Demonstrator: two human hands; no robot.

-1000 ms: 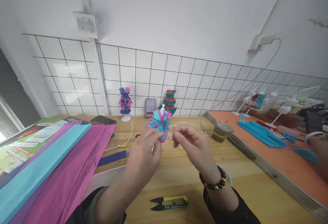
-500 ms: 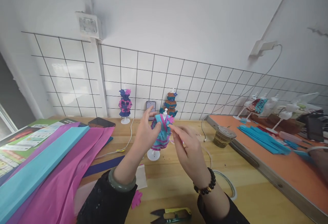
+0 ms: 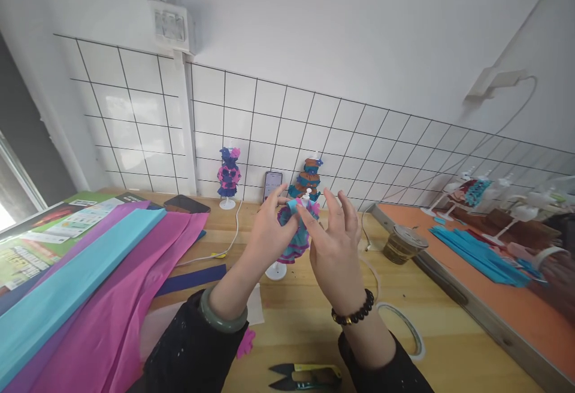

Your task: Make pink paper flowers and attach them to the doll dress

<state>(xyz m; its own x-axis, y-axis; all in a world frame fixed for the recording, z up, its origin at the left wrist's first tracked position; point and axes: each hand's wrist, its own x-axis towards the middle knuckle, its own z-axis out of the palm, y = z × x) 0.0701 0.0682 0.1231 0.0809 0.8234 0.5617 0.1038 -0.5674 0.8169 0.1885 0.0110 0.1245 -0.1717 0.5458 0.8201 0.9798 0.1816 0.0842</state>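
Note:
A miniature dress form wears a turquoise and purple paper dress (image 3: 294,246) with pink trim at the shoulder, upright on its round white stand (image 3: 276,271). My left hand (image 3: 272,228) grips the dress's upper left side between thumb and fingers. At the neckline, the index fingertip of my right hand (image 3: 335,249) touches the dress near my left thumb. The other right fingers are raised and spread. Both hands hide much of the bodice. Below them on the table lie yellow-handled thread snips (image 3: 305,376) and a pink paper scrap (image 3: 246,343).
Folded crepe paper (image 3: 112,273) covers the left side. Behind stand two dressed forms, one blue-pink (image 3: 229,172), one brown-teal (image 3: 309,176), with a phone (image 3: 272,184) between them. Right are a lidded cup (image 3: 405,244), a tape ring (image 3: 406,327) and an orange board (image 3: 485,309).
My right hand has gone from a pinch at the dress's right side to spread fingers, its index at the neckline. My left hand stays at the dress. The view has shifted slightly.

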